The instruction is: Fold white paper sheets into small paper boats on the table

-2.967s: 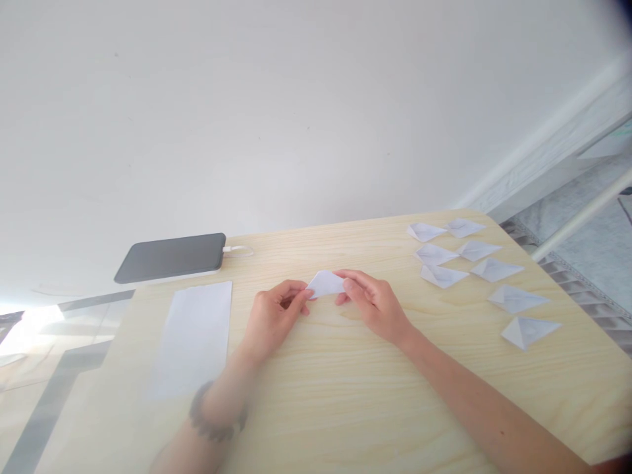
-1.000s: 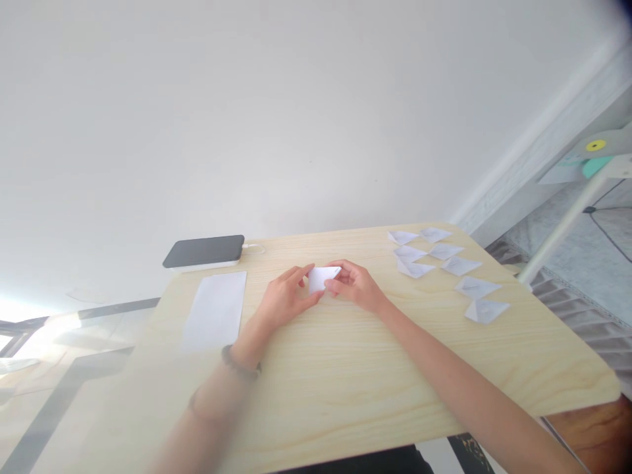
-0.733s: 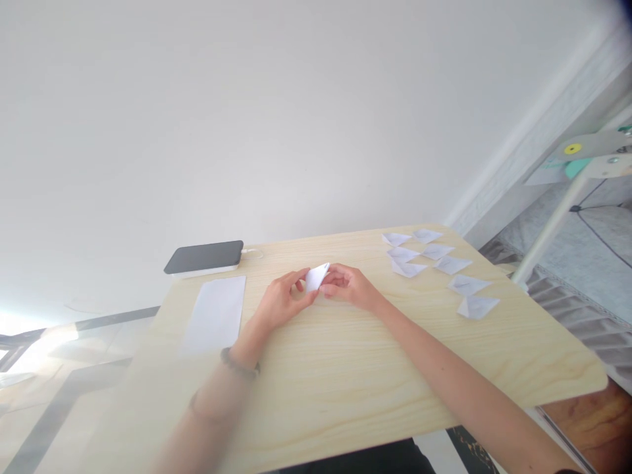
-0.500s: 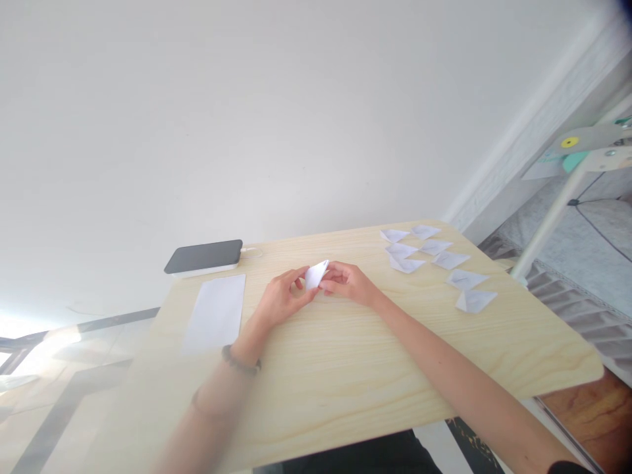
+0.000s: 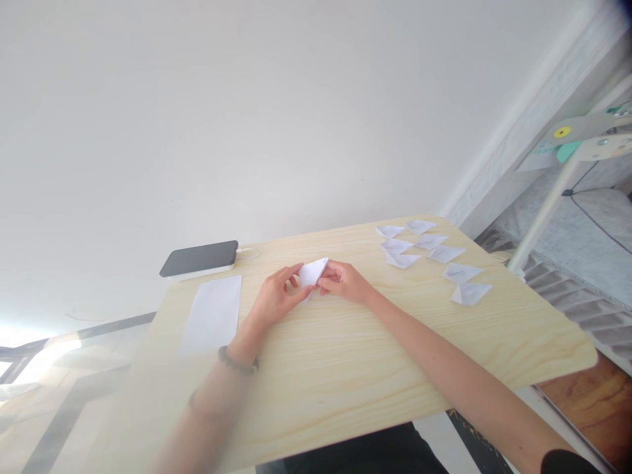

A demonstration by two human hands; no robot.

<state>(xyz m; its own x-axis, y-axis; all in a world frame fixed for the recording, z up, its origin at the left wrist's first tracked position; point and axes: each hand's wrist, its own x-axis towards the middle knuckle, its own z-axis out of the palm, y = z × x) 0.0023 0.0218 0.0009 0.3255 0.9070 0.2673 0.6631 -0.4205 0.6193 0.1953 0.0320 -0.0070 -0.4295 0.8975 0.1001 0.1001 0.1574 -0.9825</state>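
A small piece of folded white paper (image 5: 312, 271) is held just above the middle of the table, its pointed corner facing up and to the right. My left hand (image 5: 278, 293) pinches its left side between thumb and fingers. On the right edge, my right hand (image 5: 343, 282) grips the same paper with thumb and fingertips. Parts of the folds are hidden behind the fingers. A dark beaded bracelet (image 5: 237, 362) circles my left wrist.
Several folded paper boats (image 5: 401, 259) stand in rows on the right of the wooden table (image 5: 345, 382). White paper sheets (image 5: 216, 309) lie at the left, below a dark-screened phone (image 5: 200, 259) with a cable. A white wall (image 5: 257, 118) rises behind.
The folded paper has opened wider to the left, with my left hand drawn slightly away from my right. The whole view has shifted a little.
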